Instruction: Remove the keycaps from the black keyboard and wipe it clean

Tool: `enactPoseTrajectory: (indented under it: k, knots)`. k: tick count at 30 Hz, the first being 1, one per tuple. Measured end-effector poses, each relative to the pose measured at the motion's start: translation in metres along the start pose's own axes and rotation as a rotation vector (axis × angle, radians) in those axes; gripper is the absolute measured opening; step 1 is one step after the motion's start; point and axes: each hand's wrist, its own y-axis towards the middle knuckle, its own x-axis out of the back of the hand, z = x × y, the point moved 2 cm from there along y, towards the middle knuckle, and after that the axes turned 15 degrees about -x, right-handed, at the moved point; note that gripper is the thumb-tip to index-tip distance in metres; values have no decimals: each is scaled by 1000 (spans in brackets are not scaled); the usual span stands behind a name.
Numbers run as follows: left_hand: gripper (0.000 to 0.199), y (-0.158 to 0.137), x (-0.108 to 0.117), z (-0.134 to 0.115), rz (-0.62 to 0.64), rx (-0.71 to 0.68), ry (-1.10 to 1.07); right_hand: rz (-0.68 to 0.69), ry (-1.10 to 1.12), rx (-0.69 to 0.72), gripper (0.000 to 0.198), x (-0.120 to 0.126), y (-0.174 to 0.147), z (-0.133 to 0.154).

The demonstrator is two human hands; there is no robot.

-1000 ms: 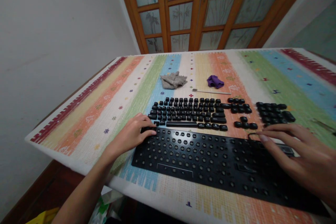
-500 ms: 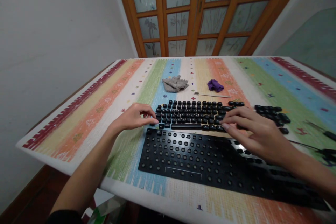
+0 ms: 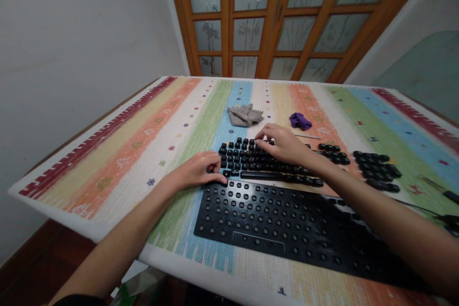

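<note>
A black keyboard base [image 3: 272,220] lies near the table's front edge, its bare key posts showing. Behind it, black keycaps [image 3: 251,160] lie in rows, with a long space bar [image 3: 261,175] in front. My left hand [image 3: 206,167] is at the base's top left corner, fingers curled and thumb pressed close; whatever is under the fingertips is hidden. Over the back row of keycaps, my right hand [image 3: 283,144] pinches thumb and forefinger at a keycap. My right forearm crosses above the right part of the base and hides it.
Farther back lie a crumpled grey cloth [image 3: 245,114], a purple cloth [image 3: 300,121] and a thin brush handle [image 3: 308,136]. More keycaps [image 3: 376,167] form a block at the right, near a black cable [image 3: 423,204]. A striped tablecloth [image 3: 186,138] covers the table.
My right hand has moved left and back, from the right end of the keycap rows to the back row. My left hand has come down to the base's top left corner.
</note>
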Motion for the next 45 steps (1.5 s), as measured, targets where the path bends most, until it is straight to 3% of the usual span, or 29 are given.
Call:
enactPoseTrajectory:
  k: [10, 17, 26, 31, 37, 41, 45]
  knots:
    - [42, -1, 3, -8, -70, -38, 43, 108, -45, 8, 19, -32, 49, -7]
    - [42, -1, 3, -6, -47, -83, 27, 179, -71, 28, 23, -43, 58, -9]
    - [39, -1, 3, -5, -13, -93, 59, 162, -64, 0, 23, -50, 63, -14]
    - [28, -1, 9, -11, -94, -93, 101, 112, -32, -12, 21, -49, 64, -13]
    - [14, 0, 14, -19, -270, -58, 274, 45, 72, 137, 18, -29, 34, 9]
    - [24, 0, 8, -22, -238, -97, 213, 89, 168, 280, 19, -21, -4, 33]
    - [30, 1, 2, -27, -171, -137, 130, 186, 233, 300, 16, -23, -36, 50]
